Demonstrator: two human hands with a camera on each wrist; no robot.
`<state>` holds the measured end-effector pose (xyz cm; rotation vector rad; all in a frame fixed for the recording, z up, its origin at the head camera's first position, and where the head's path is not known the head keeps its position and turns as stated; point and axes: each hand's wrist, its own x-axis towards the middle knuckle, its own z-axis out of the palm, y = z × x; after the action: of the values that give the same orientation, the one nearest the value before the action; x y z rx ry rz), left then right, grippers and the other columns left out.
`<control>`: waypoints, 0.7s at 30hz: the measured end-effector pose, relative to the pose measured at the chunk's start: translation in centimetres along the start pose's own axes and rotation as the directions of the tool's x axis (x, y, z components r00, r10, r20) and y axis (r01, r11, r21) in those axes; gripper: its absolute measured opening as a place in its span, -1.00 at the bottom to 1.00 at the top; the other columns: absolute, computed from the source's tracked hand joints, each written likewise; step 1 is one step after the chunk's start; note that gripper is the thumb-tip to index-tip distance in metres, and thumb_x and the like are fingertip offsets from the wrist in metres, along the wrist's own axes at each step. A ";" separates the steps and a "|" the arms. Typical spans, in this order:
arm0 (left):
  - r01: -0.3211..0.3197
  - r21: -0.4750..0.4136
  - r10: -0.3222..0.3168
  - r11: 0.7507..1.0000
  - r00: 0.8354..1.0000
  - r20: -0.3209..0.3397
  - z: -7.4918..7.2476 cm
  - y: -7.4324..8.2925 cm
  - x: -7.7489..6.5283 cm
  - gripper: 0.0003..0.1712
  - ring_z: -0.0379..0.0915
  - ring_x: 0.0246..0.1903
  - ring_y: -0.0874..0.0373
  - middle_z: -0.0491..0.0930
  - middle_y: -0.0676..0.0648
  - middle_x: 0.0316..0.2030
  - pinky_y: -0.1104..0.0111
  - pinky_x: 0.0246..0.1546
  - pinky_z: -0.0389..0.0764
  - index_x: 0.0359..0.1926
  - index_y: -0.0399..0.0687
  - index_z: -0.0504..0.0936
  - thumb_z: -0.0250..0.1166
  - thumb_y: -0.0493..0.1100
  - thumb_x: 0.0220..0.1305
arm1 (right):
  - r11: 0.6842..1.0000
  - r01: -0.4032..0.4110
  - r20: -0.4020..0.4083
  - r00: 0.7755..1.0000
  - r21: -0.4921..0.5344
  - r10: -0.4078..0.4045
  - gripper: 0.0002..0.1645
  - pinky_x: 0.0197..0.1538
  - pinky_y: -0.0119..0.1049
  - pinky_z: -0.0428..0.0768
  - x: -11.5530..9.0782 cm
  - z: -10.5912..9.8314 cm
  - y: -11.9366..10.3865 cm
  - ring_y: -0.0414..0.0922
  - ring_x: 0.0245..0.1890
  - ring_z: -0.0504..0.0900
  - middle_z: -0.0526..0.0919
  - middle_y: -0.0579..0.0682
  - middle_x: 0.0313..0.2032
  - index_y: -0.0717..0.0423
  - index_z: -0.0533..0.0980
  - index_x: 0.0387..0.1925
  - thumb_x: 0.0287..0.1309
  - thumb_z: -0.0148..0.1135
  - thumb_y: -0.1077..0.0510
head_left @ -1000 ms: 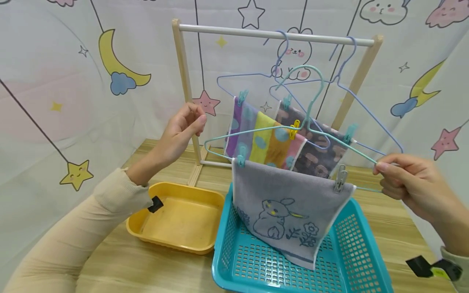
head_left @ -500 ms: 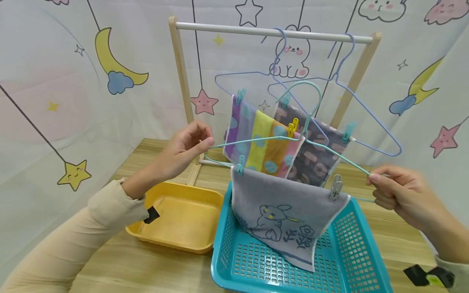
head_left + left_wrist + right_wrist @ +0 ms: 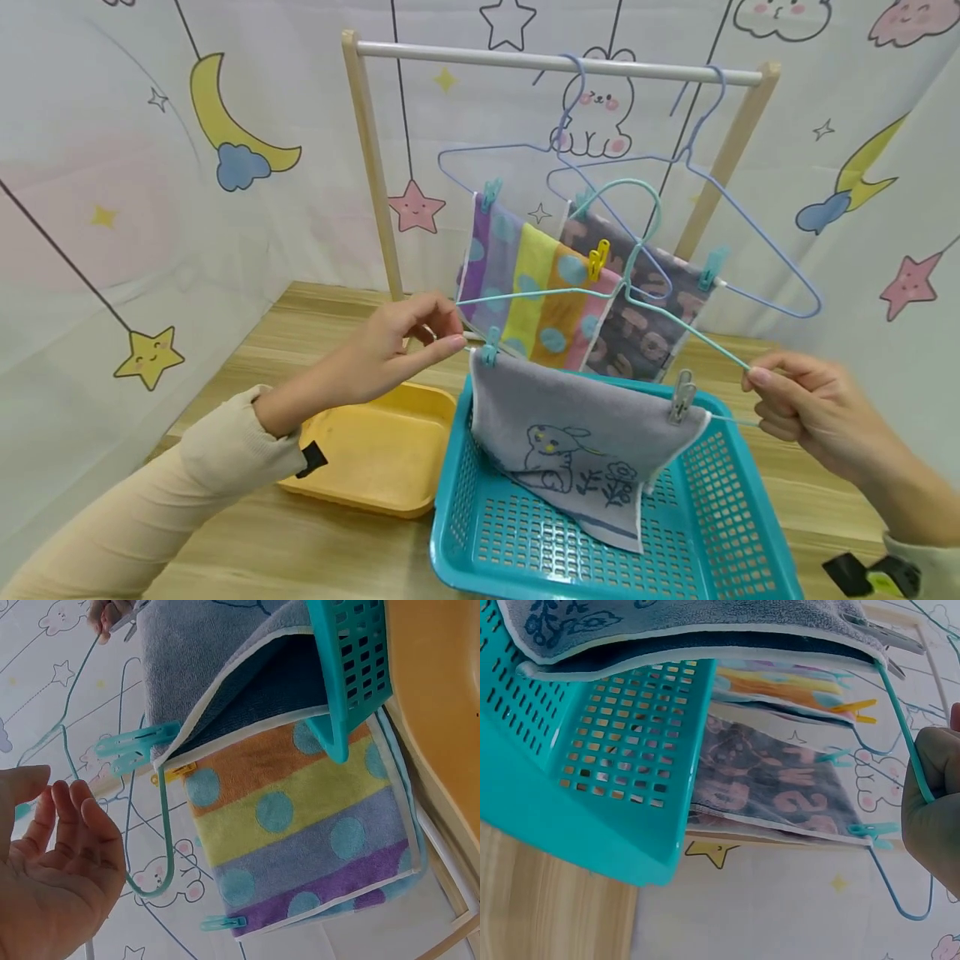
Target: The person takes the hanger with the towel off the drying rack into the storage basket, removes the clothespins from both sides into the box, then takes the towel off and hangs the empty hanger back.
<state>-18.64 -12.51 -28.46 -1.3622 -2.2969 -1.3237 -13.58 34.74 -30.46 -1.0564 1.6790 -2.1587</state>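
Note:
My right hand (image 3: pixel 810 408) grips the right end of a mint-green clothes hanger (image 3: pixel 625 288), its thin wire passing through the curled fingers in the right wrist view. A grey towel (image 3: pixel 517 392) with a rabbit and flowers hangs folded over the hanger's lower bar. A teal clothespin (image 3: pixel 490 348) pins its left corner and a grey clothespin (image 3: pixel 682 398) its right. My left hand (image 3: pixel 408 346) is beside the hanger's left end, overlapping it in the head view. In the left wrist view, the left hand's fingers (image 3: pixel 66 806) are loosely bent, apart from the wire, holding nothing.
Behind, a wooden rack (image 3: pixel 562 58) carries two blue hangers with a striped dotted towel (image 3: pixel 536 283) and a dark patterned towel (image 3: pixel 637 333) clipped on. A teal basket (image 3: pixel 757 492) stands under the grey towel. Left of it sits a yellow tray (image 3: pixel 367 442).
The green hanger and grey towel have come down a little, the right hand moving down with them. My left hand has moved down and to the right, to the hanger's left end.

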 end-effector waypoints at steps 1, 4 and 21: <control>-0.007 0.018 0.007 1.000 1.000 0.002 0.2 0.1 0.0 -0.91 0.50 -0.25 0.19 0.52 0.10 -0.26 0.32 -0.20 0.61 -0.14 -0.04 0.51 0.25 -0.29 0.41 | 1.000 -0.006 -0.003 1.000 0.001 0.006 -0.43 -0.73 -0.31 -0.05 -0.1 0.0 0.0 -0.13 -0.75 0.00 0.10 0.04 -0.64 0.50 0.47 -0.09 0.41 -0.57 0.59; -0.015 0.054 0.015 0.998 1.000 0.009 0.7 0.1 0.0 -0.91 0.49 -0.24 0.22 0.52 0.10 -0.26 0.32 -0.16 0.61 -0.15 -0.05 0.51 0.26 -0.28 0.40 | 1.000 -0.012 -0.007 1.000 -0.002 0.012 -0.43 -0.73 -0.31 -0.04 -0.2 -0.1 0.2 -0.12 -0.75 0.00 0.10 0.05 -0.64 0.50 0.47 -0.09 0.41 -0.58 0.59; 0.203 0.146 -0.198 0.968 0.979 -0.051 2.9 -0.6 -0.5 -0.84 0.58 -0.29 0.24 0.66 0.02 -0.22 0.39 -0.19 0.64 -0.11 -0.17 0.67 0.34 -0.19 0.35 | 0.990 -0.090 -0.012 0.996 -0.105 0.089 -0.47 -0.76 -0.27 -0.07 0.2 0.0 1.9 -0.10 -0.76 -0.03 0.07 0.04 -0.65 0.34 0.52 -0.10 0.46 -0.47 0.55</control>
<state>-18.03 -10.80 -30.83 -1.0745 -2.5072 -1.1865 -14.18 34.02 -32.11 -0.9807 1.8250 -2.0414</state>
